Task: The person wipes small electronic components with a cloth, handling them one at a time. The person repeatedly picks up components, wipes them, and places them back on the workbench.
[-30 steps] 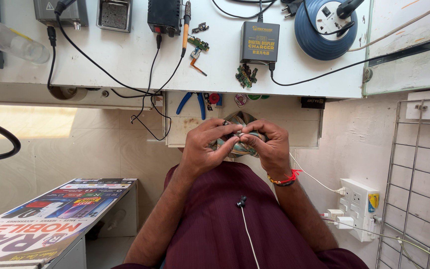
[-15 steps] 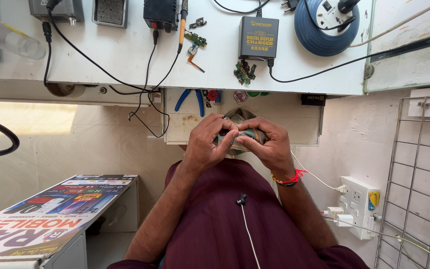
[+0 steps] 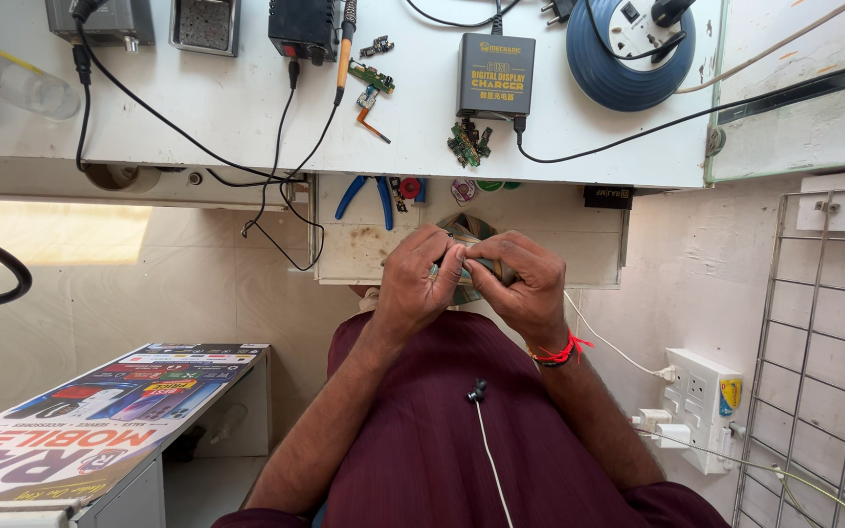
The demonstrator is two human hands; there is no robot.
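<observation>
**Both hands closed around a small object over the open drawer**

The white workbench (image 3: 422, 127) fills the top of the view, beyond the hands, and carries the biggest items: a blue cable reel (image 3: 633, 49) up and to the right of the hands, a dark grey charger box (image 3: 496, 73) straight above them, and a black power unit (image 3: 307, 27) up and to the left, with black cables trailing down over the bench edge. Directly behind the hands sits an open drawer (image 3: 364, 244) holding blue-handled pliers (image 3: 369, 196). A wire rack (image 3: 823, 362) stands far right of the hands; a white socket strip (image 3: 701, 396) lies below and right of the right wrist; a printed box lid (image 3: 100, 411) lies low to the left.

The left hand (image 3: 421, 284) and right hand (image 3: 520, 284) are pressed together, fingers curled around a small object (image 3: 469, 235), partly greenish, which is mostly hidden; what it is cannot be told. Both hands look clamped on it, held over the lap just in front of the drawer.

As a judgement, the work is mid-handling: the object is in hand, nothing about it shows as finished, and small circuit boards (image 3: 468, 145) lie loose on the bench.

Room is tight ahead, where the drawer front and bench edge sit close to the knuckles. There is open space to the left of the left hand, and less to the right because of the wall, the socket strip and its thin white lead (image 3: 608, 342).
</observation>
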